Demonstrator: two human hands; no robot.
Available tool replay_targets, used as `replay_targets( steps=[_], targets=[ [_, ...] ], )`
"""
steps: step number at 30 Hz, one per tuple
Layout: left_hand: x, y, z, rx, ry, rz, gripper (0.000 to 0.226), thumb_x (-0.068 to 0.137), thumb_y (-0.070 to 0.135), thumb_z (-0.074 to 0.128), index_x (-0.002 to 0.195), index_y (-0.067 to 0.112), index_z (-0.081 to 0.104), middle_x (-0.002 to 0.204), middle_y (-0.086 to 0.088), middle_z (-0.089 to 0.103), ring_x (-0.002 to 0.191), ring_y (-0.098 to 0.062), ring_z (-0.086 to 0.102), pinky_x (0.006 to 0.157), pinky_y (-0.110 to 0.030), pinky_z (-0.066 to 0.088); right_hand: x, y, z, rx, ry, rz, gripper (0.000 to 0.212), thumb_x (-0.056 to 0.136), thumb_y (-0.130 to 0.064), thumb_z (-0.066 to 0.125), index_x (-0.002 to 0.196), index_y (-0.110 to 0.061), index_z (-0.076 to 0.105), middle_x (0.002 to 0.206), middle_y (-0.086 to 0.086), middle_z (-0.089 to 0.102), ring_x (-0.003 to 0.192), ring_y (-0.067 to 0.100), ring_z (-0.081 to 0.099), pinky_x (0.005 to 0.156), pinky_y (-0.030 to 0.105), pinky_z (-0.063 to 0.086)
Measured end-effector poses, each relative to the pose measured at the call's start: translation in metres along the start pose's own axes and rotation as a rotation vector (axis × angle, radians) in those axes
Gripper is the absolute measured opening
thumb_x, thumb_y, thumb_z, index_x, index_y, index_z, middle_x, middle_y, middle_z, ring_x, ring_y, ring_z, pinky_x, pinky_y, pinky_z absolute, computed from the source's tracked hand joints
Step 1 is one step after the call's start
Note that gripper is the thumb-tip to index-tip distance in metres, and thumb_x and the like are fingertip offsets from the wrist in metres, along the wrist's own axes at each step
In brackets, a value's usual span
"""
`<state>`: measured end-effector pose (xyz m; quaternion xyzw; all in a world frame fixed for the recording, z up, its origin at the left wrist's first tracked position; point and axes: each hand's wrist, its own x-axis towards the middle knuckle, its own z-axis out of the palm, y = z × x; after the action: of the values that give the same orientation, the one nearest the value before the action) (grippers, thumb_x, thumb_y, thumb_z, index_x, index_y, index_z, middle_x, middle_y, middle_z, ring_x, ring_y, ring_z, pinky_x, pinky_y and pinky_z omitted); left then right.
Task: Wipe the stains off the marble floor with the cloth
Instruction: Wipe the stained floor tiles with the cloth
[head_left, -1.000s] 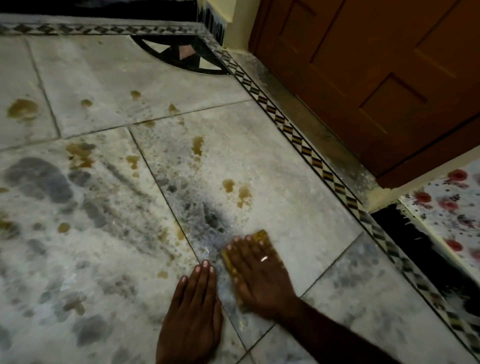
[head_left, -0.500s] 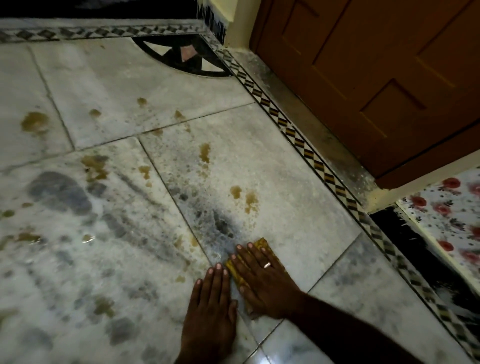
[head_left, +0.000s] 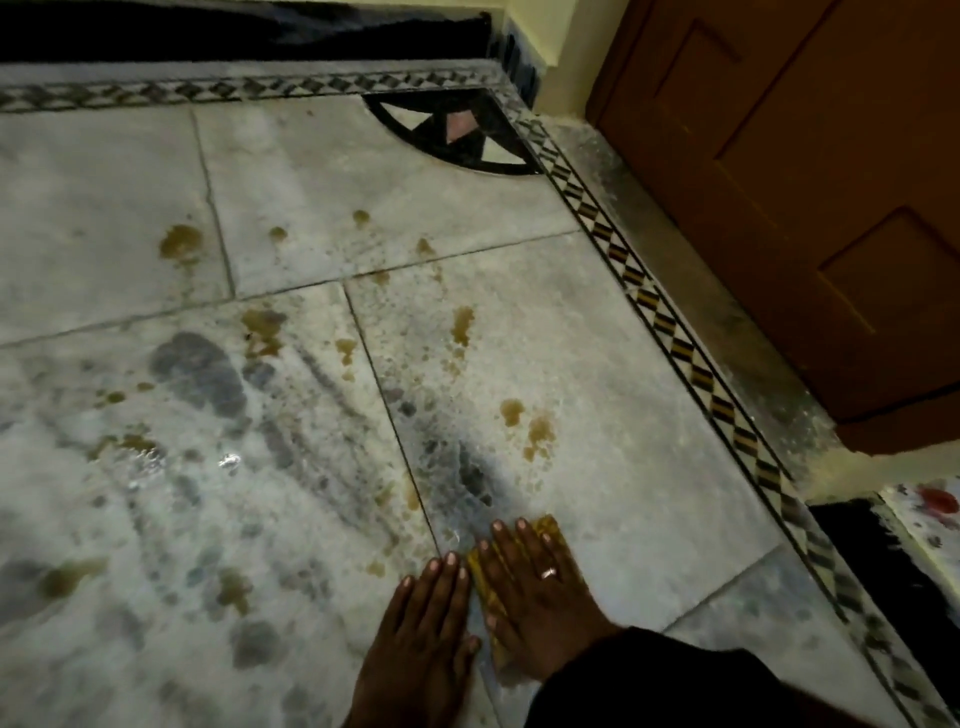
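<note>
My right hand (head_left: 540, 597) lies flat on a yellow cloth (head_left: 483, 587) and presses it onto the grey marble floor (head_left: 649, 519); only the cloth's edges show around the fingers. My left hand (head_left: 421, 639) rests flat on the floor just left of it, fingers together, holding nothing. Brown stains dot the tiles beyond the hands: a pair (head_left: 527, 421) closest, a streak (head_left: 461, 325) farther off, and a bigger blot (head_left: 179, 241) at the far left. Wet patches glisten (head_left: 228, 460) on the left tile.
A brown wooden door (head_left: 810, 182) stands shut at the right behind a patterned border strip (head_left: 675, 348). A black inlay corner (head_left: 457, 135) sits at the back. A flowered sheet (head_left: 930, 509) and a black strip lie at the right edge.
The view has shifted, so both hands sit lower and farther right in the frame. The right hand with the cloth has slid slightly toward me; the left hand stays beside it.
</note>
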<state>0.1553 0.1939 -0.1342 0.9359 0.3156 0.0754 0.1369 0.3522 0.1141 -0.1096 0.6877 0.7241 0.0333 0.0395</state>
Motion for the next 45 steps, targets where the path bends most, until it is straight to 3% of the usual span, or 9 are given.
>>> replay_targets(
  steps=[6, 10, 15, 20, 25, 29, 37, 41, 45],
  targets=[
    [-0.002, 0.005, -0.002, 0.055, 0.036, 0.004, 0.061, 0.1, 0.046, 0.043, 0.149, 0.01, 0.045, 0.16, -0.008, 0.037, 0.146, -0.026, 0.038, 0.114, -0.044, 0.03, 0.001, -0.002, 0.008, 0.076, 0.169, 0.021, 0.06, 0.095, -0.032, 0.056, 0.15, -0.009, 0.055, 0.159, 0.02, 0.047, 0.148, 0.045, 0.042, 0.113, 0.068, 0.039],
    [-0.006, 0.004, -0.001, 0.106, 0.021, -0.001, 0.063, 0.104, 0.045, 0.037, 0.154, 0.009, 0.034, 0.164, -0.008, 0.028, 0.151, -0.025, 0.026, 0.119, -0.045, 0.025, -0.001, -0.002, 0.011, 0.131, 0.154, -0.001, 0.062, 0.094, -0.031, 0.062, 0.151, -0.008, 0.053, 0.16, 0.023, 0.045, 0.15, 0.044, 0.038, 0.114, 0.069, 0.038],
    [-0.005, 0.021, -0.001, 0.123, 0.008, -0.093, 0.063, 0.104, 0.045, 0.038, 0.153, 0.006, 0.035, 0.162, -0.012, 0.031, 0.149, -0.027, 0.031, 0.115, -0.046, 0.031, -0.004, 0.01, 0.012, 0.215, 0.133, -0.05, 0.061, 0.099, -0.035, 0.055, 0.154, -0.013, 0.05, 0.162, 0.018, 0.042, 0.151, 0.039, 0.039, 0.116, 0.065, 0.039],
    [-0.003, 0.04, -0.001, 0.122, -0.046, -0.236, 0.068, 0.103, 0.051, 0.032, 0.153, 0.005, 0.037, 0.162, -0.014, 0.031, 0.149, -0.029, 0.03, 0.118, -0.044, 0.024, -0.013, 0.053, 0.015, 0.19, 0.128, -0.081, 0.065, 0.095, -0.039, 0.05, 0.154, -0.013, 0.05, 0.162, 0.016, 0.044, 0.148, 0.038, 0.045, 0.118, 0.06, 0.031],
    [-0.001, 0.053, 0.001, 0.077, -0.127, -0.347, 0.071, 0.103, 0.054, 0.027, 0.156, 0.007, 0.03, 0.165, -0.013, 0.024, 0.151, -0.029, 0.025, 0.119, -0.044, 0.02, 0.01, 0.108, 0.022, 0.153, 0.089, 0.042, 0.065, 0.1, -0.036, 0.041, 0.159, -0.009, 0.04, 0.165, 0.02, 0.036, 0.15, 0.041, 0.041, 0.123, 0.057, 0.029],
    [0.004, 0.06, 0.004, 0.053, -0.09, -0.39, 0.07, 0.103, 0.051, 0.031, 0.155, 0.006, 0.03, 0.164, -0.014, 0.025, 0.151, -0.029, 0.025, 0.119, -0.045, 0.023, 0.064, 0.088, 0.023, 0.187, 0.073, 0.17, 0.064, 0.102, -0.033, 0.037, 0.159, -0.004, 0.038, 0.165, 0.022, 0.036, 0.151, 0.042, 0.039, 0.122, 0.058, 0.034],
    [0.012, 0.058, 0.013, 0.107, 0.08, -0.312, 0.066, 0.102, 0.043, 0.038, 0.151, -0.001, 0.036, 0.161, -0.019, 0.03, 0.149, -0.032, 0.03, 0.116, -0.049, 0.031, 0.011, 0.041, 0.004, 0.213, 0.089, -0.171, 0.064, 0.102, -0.04, 0.049, 0.16, -0.016, 0.041, 0.167, 0.011, 0.037, 0.156, 0.032, 0.033, 0.125, 0.055, 0.031],
    [0.023, 0.053, 0.012, 0.104, 0.098, -0.251, 0.066, 0.101, 0.041, 0.042, 0.152, 0.0, 0.034, 0.163, -0.017, 0.027, 0.151, -0.031, 0.027, 0.117, -0.049, 0.031, -0.022, 0.085, 0.012, 0.224, 0.122, -0.032, 0.059, 0.105, -0.037, 0.044, 0.154, -0.004, 0.046, 0.166, 0.018, 0.037, 0.154, 0.035, 0.035, 0.127, 0.056, 0.027],
    [0.033, 0.04, 0.007, 0.095, 0.084, -0.161, 0.068, 0.1, 0.045, 0.047, 0.152, 0.003, 0.034, 0.162, -0.014, 0.03, 0.15, -0.029, 0.029, 0.116, -0.048, 0.031, 0.023, 0.152, 0.033, 0.161, 0.116, 0.239, 0.055, 0.108, -0.027, 0.04, 0.149, 0.008, 0.048, 0.161, 0.03, 0.038, 0.15, 0.045, 0.038, 0.122, 0.063, 0.032]
  ],
)
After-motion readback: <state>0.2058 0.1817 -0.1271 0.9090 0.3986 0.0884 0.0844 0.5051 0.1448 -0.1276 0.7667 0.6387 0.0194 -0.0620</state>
